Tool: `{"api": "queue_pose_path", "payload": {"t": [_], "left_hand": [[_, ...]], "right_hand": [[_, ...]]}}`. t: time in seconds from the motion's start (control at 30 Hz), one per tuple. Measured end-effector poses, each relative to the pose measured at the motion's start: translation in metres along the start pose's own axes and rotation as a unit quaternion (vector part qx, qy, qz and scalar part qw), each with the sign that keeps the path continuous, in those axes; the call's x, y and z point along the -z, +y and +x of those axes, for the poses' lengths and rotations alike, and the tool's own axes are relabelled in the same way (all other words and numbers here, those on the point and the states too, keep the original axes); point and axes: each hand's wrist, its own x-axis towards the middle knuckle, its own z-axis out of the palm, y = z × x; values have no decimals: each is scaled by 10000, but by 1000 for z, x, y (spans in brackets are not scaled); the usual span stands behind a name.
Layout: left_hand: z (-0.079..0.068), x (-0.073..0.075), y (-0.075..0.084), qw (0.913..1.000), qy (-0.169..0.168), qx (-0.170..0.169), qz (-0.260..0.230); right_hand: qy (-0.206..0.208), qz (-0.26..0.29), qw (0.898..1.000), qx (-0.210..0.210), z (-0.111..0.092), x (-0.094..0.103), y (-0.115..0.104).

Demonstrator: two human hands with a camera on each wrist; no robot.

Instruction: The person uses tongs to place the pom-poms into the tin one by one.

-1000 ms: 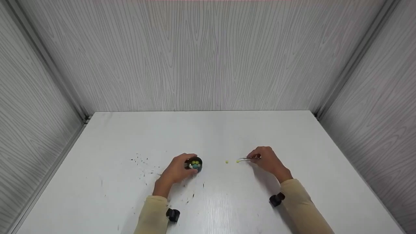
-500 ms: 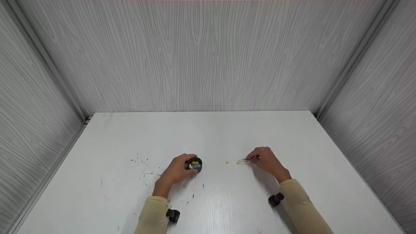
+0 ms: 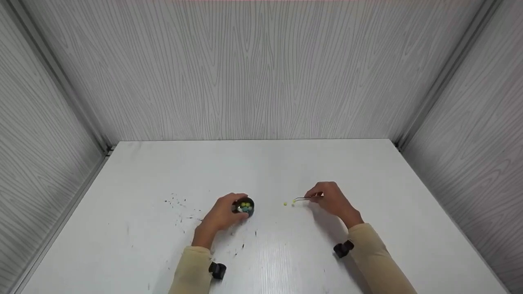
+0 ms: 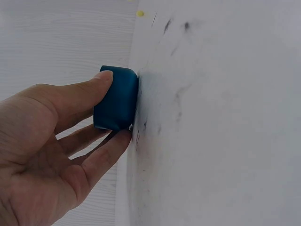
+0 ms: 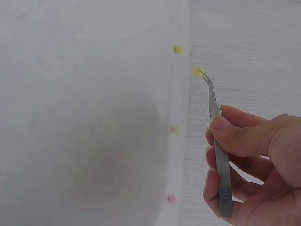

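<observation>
From afar I judged collecting only partway done: my left fingers point(image 4: 113, 150) pinched the container point(image 4: 117, 101) with several beads point(image 3: 245, 208) inside, my right fingers point(image 5: 235, 136) pinched tweezers point(image 5: 222, 160) bearing a yellow bead point(image 5: 196, 71) to its right, and a second yellow bead point(image 5: 178, 49) and pink bead point(image 5: 171, 199) lay loose that side on the surface point(image 3: 286, 163).

There are two hands point(image 3: 224, 211), two wrist cameras point(image 3: 218, 270), one cup point(image 4: 121, 96) and one pair of tweezers point(image 5: 223, 169). Outside the cup are two yellow balls point(image 5: 178, 49), one pale ball point(image 5: 175, 129), one pink ball point(image 5: 171, 199); those inside are too small to count.
</observation>
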Motion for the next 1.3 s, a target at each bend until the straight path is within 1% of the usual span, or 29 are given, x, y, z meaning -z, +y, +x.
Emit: {"api": "queue_pose_path", "payload": {"t": [0.2, 0.37, 0.7, 0.83, 0.97, 1.17, 1.3], "left_hand": [[0, 0, 0, 10000, -8, 70, -13], [0, 0, 0, 10000, -58, 23, -44], [0, 0, 0, 10000, -36, -24, -45], [0, 0, -1, 10000, -29, -22, -29], [1, 0, -1, 10000, -33, 3, -33], [1, -1, 0, 10000, -27, 12, -38], [1, 0, 1, 10000, -13, 8, -22]], "right_hand": [[5, 84, 9998, 206, 5, -7, -8], [-51, 103, 9997, 237, 9, -10, -17], [-145, 219, 9989, 394, 17, -16, -35], [-146, 198, 9987, 456, 20, -19, -39], [-179, 202, 9987, 422, 22, -22, -42], [-194, 219, 9977, 617, 25, -27, -49], [-231, 182, 9974, 653, 29, -30, -55]]}}
